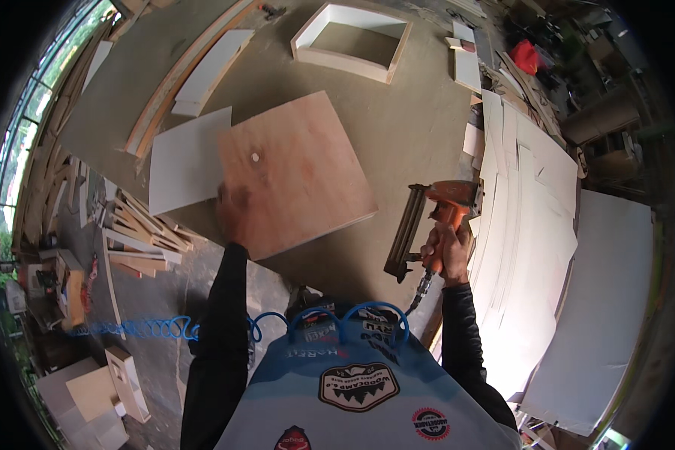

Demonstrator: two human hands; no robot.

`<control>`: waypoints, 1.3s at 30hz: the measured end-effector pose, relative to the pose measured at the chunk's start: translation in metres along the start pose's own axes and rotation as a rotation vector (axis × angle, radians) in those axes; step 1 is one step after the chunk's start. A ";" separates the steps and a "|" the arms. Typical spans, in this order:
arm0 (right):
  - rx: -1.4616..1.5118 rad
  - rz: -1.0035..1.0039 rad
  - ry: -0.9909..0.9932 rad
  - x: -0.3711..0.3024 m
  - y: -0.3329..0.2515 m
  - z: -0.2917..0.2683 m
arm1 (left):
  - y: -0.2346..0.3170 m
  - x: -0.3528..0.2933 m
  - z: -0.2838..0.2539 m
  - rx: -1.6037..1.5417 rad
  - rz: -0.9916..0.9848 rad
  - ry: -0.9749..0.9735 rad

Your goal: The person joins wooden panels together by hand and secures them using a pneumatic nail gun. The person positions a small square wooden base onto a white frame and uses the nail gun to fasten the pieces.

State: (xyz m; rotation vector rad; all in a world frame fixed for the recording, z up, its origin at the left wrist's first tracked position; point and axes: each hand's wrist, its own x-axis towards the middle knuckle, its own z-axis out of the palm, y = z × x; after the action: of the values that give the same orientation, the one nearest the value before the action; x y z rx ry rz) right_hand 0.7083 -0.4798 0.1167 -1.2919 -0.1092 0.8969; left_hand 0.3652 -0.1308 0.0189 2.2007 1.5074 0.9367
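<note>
My right hand (448, 253) is wrapped around the handle of an orange nail gun (450, 196), held over the right side of the workbench. The dark magazine points left and toward me, and an air hose fitting hangs below the grip. At the left edge of a square reddish plywood panel (300, 172) is my left hand (235, 214), blurred and in shadow, gripping that edge. A small pale spot shows on the panel's upper face. Partly under the panel lies a white board (187, 161).
An open white-sided frame (390, 64) stands at the bench's far side. Long curved strips (176, 79) lie at far left. Large white sheets (525, 247) are stacked on the right. A coiled blue hose (142, 328) crosses in front of my body. Wood offcuts (146, 229) sit lower left.
</note>
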 end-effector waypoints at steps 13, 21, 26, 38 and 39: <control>-0.373 0.073 0.110 0.057 0.117 -0.081 | -0.012 0.045 0.024 0.272 -0.295 -0.126; -1.279 -0.305 -0.014 0.027 0.018 -0.018 | 0.006 0.041 0.031 0.140 -0.152 -0.130; -0.705 -0.590 -0.231 0.066 0.050 0.086 | -0.077 0.062 0.039 0.162 -0.149 -0.054; -0.504 -0.024 -0.577 -0.032 0.118 0.194 | -0.056 0.160 0.004 -0.013 0.096 -0.430; -0.280 0.133 -0.700 -0.048 0.120 0.200 | -0.044 0.164 0.011 -0.217 -0.062 -0.456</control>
State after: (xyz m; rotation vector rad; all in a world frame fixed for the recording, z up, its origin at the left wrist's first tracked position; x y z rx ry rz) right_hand 0.5069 -0.3537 0.0966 -1.1946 -0.7242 1.4594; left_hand 0.3791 0.0372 0.0401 2.0208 1.1917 0.5021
